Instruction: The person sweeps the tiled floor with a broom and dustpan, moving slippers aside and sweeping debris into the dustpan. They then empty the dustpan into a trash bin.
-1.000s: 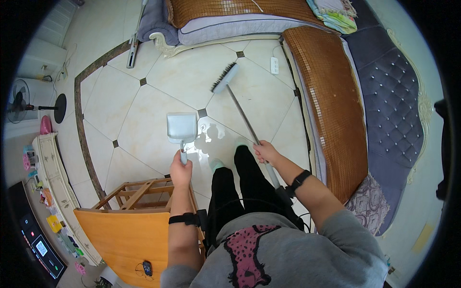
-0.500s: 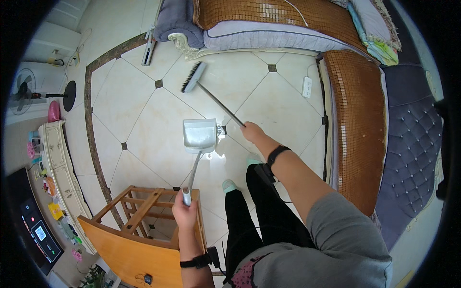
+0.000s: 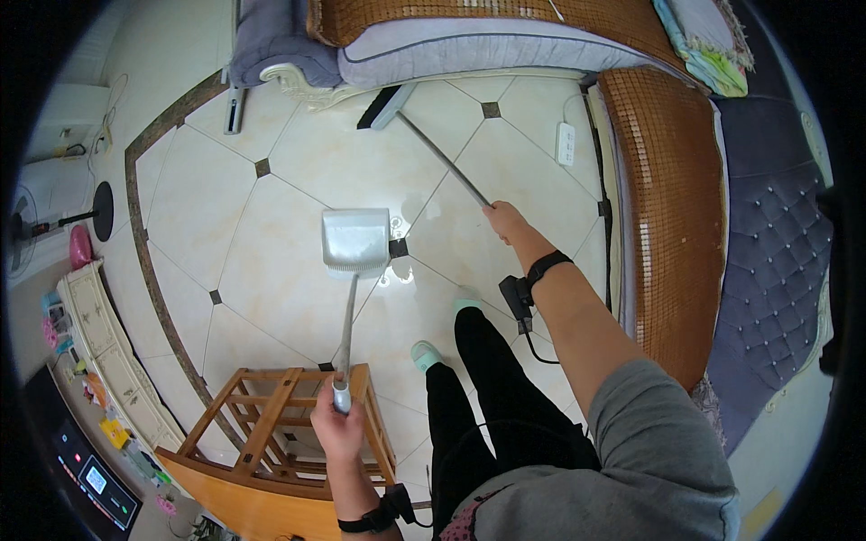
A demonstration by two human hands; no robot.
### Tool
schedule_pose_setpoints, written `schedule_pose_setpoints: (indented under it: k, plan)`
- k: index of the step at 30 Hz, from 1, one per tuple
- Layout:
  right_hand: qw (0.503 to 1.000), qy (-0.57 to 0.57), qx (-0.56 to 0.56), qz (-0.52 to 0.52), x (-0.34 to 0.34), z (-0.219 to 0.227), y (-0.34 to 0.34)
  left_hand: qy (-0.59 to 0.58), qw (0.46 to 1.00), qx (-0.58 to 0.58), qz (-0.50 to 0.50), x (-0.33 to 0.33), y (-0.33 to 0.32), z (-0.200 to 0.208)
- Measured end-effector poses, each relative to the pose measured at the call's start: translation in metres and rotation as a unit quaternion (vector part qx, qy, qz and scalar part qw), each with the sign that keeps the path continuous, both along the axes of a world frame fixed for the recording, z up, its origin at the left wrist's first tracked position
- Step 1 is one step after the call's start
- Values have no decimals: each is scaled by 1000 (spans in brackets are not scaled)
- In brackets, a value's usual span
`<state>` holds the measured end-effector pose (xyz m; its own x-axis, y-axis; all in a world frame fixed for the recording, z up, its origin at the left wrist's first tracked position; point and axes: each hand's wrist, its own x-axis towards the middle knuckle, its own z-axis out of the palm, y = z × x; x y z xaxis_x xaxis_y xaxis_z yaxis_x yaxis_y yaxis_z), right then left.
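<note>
My right hand point(image 3: 507, 222) grips the grey handle of a broom point(image 3: 442, 160). The broom's grey head with dark bristles rests on the floor near the foot of the sofa. My left hand point(image 3: 338, 424) is wrapped around the handle end of a long-handled dustpan point(image 3: 355, 242). The pale grey pan lies on the tiles in front of me, to the left of my feet, with its open side facing away. Its handle rises toward me. Both hands are closed; any debris in the pan is too small to make out.
A sofa point(image 3: 505, 56) with woven brown mats runs along the far side and right. A white power strip point(image 3: 566, 144) lies by it. A wooden table on its side point(image 3: 271, 433) stands at lower left. A cabinet point(image 3: 117, 347), a fan point(image 3: 102, 211) and a screen point(image 3: 77, 451) line the left.
The broom head has swung right and away, toward the sofa base, and its bristles now blur. My right hand has moved slightly right and away. The dustpan has shifted a little left in view.
</note>
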<state>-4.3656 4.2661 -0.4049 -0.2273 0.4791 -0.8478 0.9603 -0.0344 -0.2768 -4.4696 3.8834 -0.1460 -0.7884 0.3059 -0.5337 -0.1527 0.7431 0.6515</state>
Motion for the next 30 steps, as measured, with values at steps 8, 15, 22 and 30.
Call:
schedule_pose_setpoints:
  k: [8,15,22,30]
  plan:
    - [992,-34,-1,-122,178,28,-64,54,996,-40,-63,-31,32,5]
    - [989,-16,49,-136,243,111,-82,41,997,28,-52,-32,31,-4]
    - [992,40,122,-12,112,22,24,43,997,30,-58,-32,35,-5]
    - [994,-77,82,-1,107,8,86,33,997,18,-61,-36,38,-7]
